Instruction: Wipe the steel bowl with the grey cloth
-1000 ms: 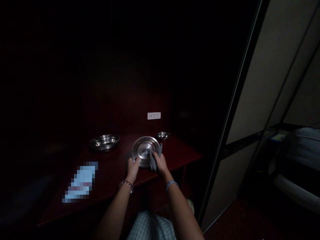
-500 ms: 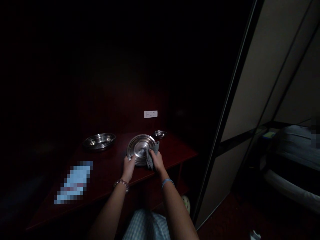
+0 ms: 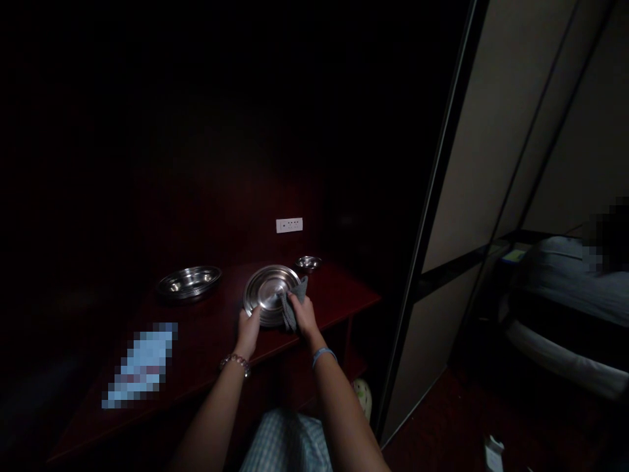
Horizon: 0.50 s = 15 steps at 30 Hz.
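Observation:
Between my hands a round steel plate [image 3: 265,288] is tilted up toward me over the front of a dark red desk [image 3: 339,298]. My left hand [image 3: 248,329] grips its lower left rim, thumb on the inner face. Bunched in my right hand [image 3: 303,314] is a grey cloth [image 3: 291,308], which lies against the right side of the plate. Several stacked steel plates [image 3: 189,283] rest on the desk to the left. Behind the plate on the right sits a small steel bowl [image 3: 308,263].
A blurred-out light blue sheet or packet [image 3: 142,364] lies on the desk at left. A white socket panel [image 3: 289,225] is on the back wall. To the right stands a sliding door panel [image 3: 457,190]; beyond it, a person in grey clothing [image 3: 565,269] is partly visible.
The view has shifted slightly to the right. Both hands keep their hold on the plate and the cloth, with the cloth still at the plate's right side.

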{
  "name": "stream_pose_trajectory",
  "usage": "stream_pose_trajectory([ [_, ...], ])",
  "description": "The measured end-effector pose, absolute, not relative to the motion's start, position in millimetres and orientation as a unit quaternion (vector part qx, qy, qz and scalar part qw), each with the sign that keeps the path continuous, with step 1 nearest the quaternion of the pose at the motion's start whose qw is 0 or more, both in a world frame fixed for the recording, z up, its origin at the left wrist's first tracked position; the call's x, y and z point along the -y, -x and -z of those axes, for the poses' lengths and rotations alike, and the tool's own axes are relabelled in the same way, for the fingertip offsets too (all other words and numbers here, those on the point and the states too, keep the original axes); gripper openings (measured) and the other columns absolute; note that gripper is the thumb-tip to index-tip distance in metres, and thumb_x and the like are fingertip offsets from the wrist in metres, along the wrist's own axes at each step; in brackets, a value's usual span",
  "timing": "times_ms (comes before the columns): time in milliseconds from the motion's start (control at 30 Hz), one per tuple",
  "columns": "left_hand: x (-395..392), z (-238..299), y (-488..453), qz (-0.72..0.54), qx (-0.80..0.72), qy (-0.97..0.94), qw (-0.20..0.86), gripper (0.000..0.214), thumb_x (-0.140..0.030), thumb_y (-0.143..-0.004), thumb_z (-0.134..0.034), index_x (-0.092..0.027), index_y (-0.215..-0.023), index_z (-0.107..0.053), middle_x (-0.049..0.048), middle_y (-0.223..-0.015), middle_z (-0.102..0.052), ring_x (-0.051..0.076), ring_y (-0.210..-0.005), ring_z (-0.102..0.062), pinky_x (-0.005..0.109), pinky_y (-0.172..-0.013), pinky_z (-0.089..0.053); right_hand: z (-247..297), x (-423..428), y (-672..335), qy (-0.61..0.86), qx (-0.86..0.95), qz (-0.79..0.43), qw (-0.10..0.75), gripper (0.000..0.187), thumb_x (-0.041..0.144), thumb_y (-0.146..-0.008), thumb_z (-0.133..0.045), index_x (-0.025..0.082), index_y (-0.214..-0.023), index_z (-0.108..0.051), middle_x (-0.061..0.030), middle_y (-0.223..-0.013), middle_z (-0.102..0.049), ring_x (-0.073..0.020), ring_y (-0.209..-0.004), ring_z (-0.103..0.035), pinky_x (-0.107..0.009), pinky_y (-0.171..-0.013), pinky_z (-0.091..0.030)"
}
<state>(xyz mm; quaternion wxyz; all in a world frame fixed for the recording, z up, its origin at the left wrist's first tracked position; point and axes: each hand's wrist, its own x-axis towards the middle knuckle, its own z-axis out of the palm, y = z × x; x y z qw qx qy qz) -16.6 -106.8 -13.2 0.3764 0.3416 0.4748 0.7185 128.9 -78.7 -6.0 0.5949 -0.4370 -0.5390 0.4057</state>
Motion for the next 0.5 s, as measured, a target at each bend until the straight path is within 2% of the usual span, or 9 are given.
stream_pose_trajectory([
  [200, 103.3, 14.4, 14.3, -0.719, -0.468, -0.345, 0.38, 0.019, -0.027, -0.078, -0.071, -0.014, -0.092, -0.07, 0.0117, -0.086, -0.077, 0.029, -0.093, -0.075, 0.043, -0.091, -0.059, 12.4, 71.2, -128.9, 0.424, 0.53, -0.402, 0.615, 0.043, 0.056, -0.077, -0.07, 0.015, -0.091, -0.077, -0.0106, -0.093, -0.079, -0.0273, -0.092, -0.073, -0.032, -0.084, -0.054],
  [333, 96.7, 18.7, 13.8, -0.721, -0.48, -0.348, 0.359, 0.021, -0.026, -0.076, -0.075, -0.015, -0.093, -0.071, 0.0123, -0.092, -0.078, 0.028, -0.098, -0.075, 0.045, -0.098, -0.057, 15.4, 65.6, -128.7, 0.451, 0.53, -0.376, 0.612, 0.037, 0.052, -0.076, -0.071, 0.016, -0.08, -0.075, -0.0125, -0.087, -0.079, -0.0286, -0.087, -0.073, -0.033, -0.079, -0.054],
  [500, 94.2, 21.4, 14.4, -0.721, -0.49, -0.35, 0.344, 0.022, -0.025, -0.076, -0.073, -0.015, -0.095, -0.071, 0.0126, -0.098, -0.078, 0.027, -0.099, -0.074, 0.043, -0.101, -0.055, 11.5, 69.1, -129.0, 0.47, 0.531, -0.367, 0.601, 0.03, 0.044, -0.078, -0.066, 0.016, -0.081, -0.074, -0.0115, -0.087, -0.079, -0.0267, -0.087, -0.073, -0.031, -0.078, -0.055],
])
